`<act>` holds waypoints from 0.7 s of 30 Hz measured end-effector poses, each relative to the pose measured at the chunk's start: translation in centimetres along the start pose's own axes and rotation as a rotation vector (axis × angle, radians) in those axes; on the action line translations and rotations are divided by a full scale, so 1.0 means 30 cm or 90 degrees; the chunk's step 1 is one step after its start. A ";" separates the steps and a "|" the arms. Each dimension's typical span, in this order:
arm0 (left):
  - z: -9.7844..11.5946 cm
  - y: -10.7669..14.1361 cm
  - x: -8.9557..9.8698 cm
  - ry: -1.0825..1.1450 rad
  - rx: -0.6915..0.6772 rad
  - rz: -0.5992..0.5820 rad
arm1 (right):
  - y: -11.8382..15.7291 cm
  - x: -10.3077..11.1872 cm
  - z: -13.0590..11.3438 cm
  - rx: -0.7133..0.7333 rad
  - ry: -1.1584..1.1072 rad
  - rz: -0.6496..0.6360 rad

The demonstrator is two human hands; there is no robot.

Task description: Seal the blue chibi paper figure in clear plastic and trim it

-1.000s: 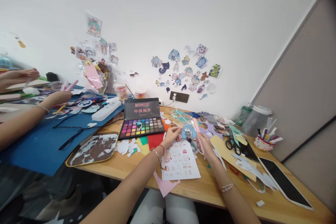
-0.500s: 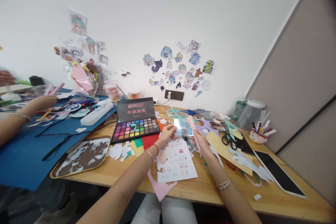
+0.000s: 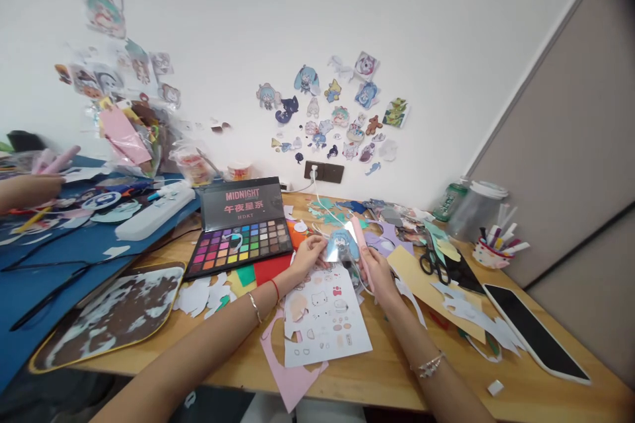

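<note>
Between my hands is a small clear sheet (image 3: 341,246) with a blue-haired cartoon figure on it. My left hand (image 3: 310,256) pinches its left edge. A pink wand-like device (image 3: 358,236) with a white cable is gripped in my right hand (image 3: 376,269), its upper end over the right edge of the sheet; whether they touch cannot be made out. Below them lies a white printed sheet (image 3: 330,320) with small drawings and cut-out holes.
An open eyeshadow palette (image 3: 241,248) and a stained tray (image 3: 109,314) are on the left. Black scissors (image 3: 434,266), paper scraps, a pen cup (image 3: 491,253) and a tablet (image 3: 536,330) are on the right. Another person's hand (image 3: 37,190) is at far left.
The view has shifted so the left-side items sit further left. My hands still hold the clear sheet and pink device, and the sheet is tilted differently.
</note>
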State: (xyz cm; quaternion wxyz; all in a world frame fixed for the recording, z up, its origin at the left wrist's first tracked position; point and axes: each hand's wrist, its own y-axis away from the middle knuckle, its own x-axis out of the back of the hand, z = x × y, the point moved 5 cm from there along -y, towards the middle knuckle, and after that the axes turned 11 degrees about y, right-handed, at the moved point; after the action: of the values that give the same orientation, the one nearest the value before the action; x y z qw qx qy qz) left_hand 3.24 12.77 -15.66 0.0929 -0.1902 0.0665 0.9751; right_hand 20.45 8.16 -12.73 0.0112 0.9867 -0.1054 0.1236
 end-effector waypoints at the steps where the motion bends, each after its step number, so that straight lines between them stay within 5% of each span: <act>1: -0.001 0.001 0.000 0.000 0.006 -0.009 | 0.003 -0.001 0.000 -0.001 -0.004 0.005; 21: 0.044 0.015 0.015 0.129 -0.090 -0.002 | 0.031 0.014 -0.003 -0.092 -0.072 -0.074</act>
State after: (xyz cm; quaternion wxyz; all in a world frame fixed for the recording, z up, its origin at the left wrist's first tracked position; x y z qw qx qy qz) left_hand 2.27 12.61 -14.58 0.0738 -0.2941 0.0065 0.9529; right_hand 20.62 7.17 -12.56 0.0833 0.9932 -0.0567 0.0591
